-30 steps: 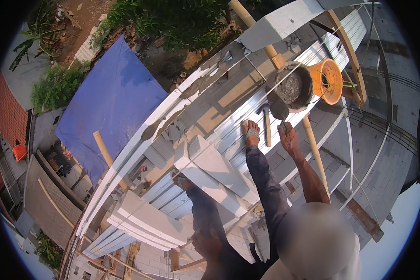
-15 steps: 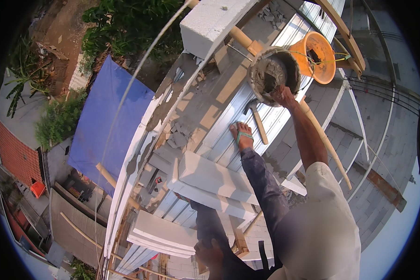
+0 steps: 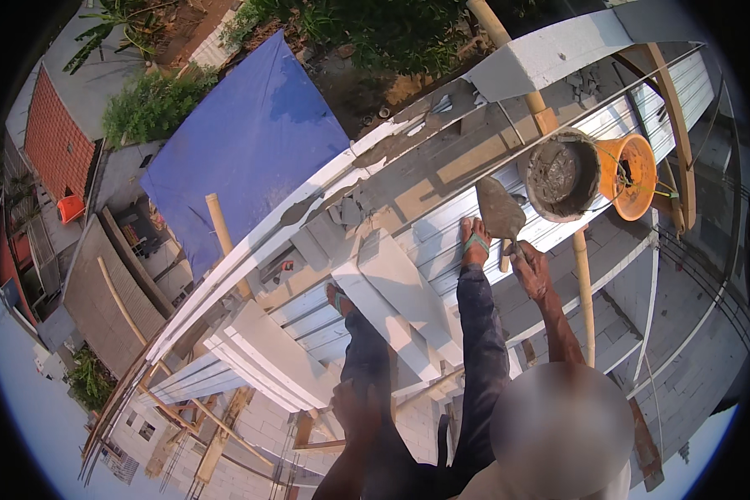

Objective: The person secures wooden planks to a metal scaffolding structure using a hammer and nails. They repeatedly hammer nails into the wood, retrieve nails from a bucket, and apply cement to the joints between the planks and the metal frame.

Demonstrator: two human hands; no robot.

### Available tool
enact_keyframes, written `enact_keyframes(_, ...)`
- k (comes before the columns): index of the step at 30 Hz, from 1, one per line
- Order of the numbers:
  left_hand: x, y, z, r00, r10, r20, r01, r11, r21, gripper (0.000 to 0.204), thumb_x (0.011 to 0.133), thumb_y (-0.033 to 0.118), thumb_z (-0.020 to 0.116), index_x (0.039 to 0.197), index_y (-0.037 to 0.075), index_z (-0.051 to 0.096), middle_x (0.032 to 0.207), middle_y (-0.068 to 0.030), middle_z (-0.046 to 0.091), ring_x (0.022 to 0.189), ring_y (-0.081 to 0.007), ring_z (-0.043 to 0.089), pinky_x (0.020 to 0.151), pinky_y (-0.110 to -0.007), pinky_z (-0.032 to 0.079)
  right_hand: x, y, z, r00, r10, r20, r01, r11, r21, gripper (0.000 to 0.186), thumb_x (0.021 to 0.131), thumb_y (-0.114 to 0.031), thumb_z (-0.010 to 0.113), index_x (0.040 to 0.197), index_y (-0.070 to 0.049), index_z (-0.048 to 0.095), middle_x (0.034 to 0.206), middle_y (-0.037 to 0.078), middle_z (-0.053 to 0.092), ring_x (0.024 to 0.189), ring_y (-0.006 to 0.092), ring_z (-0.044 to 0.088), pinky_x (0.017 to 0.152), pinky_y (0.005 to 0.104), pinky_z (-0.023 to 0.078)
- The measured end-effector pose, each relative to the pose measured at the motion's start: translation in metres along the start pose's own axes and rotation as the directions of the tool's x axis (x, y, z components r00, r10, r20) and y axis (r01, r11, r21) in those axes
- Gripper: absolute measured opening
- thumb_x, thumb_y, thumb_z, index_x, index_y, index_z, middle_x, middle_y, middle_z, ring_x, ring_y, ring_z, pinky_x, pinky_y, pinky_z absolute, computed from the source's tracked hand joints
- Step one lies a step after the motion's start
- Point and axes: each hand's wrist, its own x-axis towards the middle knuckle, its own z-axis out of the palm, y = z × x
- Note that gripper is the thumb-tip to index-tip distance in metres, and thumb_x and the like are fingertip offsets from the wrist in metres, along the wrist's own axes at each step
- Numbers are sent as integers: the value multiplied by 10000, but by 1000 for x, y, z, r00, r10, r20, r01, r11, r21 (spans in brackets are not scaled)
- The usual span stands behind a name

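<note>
Since half a second ago the right hand [image 3: 532,271] has come back from the mortar bucket [image 3: 562,173] and now carries the trowel [image 3: 500,210], blade loaded grey. Fingers clamped on its handle, blade just beyond the fingertips, pointing up-left. Left hand [image 3: 356,408] is low by the knee, resting on the dark trouser leg; can't tell whether its fingers are curled or flat. Two white blocks [image 3: 408,287] lie left of the right fingers, two sandalled feet between. Further out: one mortar bucket, one orange bucket [image 3: 632,175] touching it, past the trowel tip.
</note>
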Motion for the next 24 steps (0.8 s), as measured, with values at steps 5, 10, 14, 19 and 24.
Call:
enact_keyframes(5, -2, -9, -5, 992, -121, 37, 122, 992, -29, 568, 860, 348, 725, 1286, -8, 602, 1301, -195, 576, 1197, -413, 571, 1035, -523, 460, 30, -77, 118, 707, -707, 22, 597, 579, -555, 350, 880, -126, 686, 1212, -21, 649, 955, 137, 652, 774, 289, 627, 714, 459, 529)
enact_keyframes(10, -12, -23, -1, 982, -184, 41, 187, 980, -74, 577, 858, 353, 725, 1305, 9, 602, 1331, -187, 566, 1220, -405, 560, 1045, -512, 464, 63, -155, 203, 653, -729, 207, 556, 276, -784, 553, 861, -72, 661, 1406, -59, 570, 986, 124, 619, 920, 288, 639, 813, 442, 552)
enact_keyframes(14, -8, -27, -6, 975, -205, 83, 214, 970, -114, 590, 854, 361, 729, 1317, 18, 598, 1345, -178, 563, 1228, -397, 557, 1048, -507, 465, 91, -164, 206, 701, -685, 201, 406, 151, -901, 589, 871, -61, 599, 1455, -68, 523, 1085, 105, 607, 975, 293, 639, 811, 436, 554)
enact_keyframes(19, -9, -37, -7, 978, -192, 88, 204, 965, -163, 595, 853, 362, 730, 1323, 23, 593, 1343, -170, 564, 1235, -390, 550, 1049, -510, 460, 117, -151, 122, 809, -587, -38, 86, 182, -980, 559, 902, -74, 573, 1457, -62, 508, 1226, 92, 597, 1073, 317, 643, 857, 435, 565)
enact_keyframes(24, -12, -43, -3, 978, -194, 74, 204, 964, -170, 587, 854, 358, 728, 1320, 28, 592, 1343, -167, 561, 1237, -388, 546, 1044, -516, 455, 105, -186, 149, 873, -488, 1, 100, 177, -979, 540, 877, -55, 613, 1408, -4, 527, 1286, 116, 574, 1076, 314, 657, 837, 417, 600)
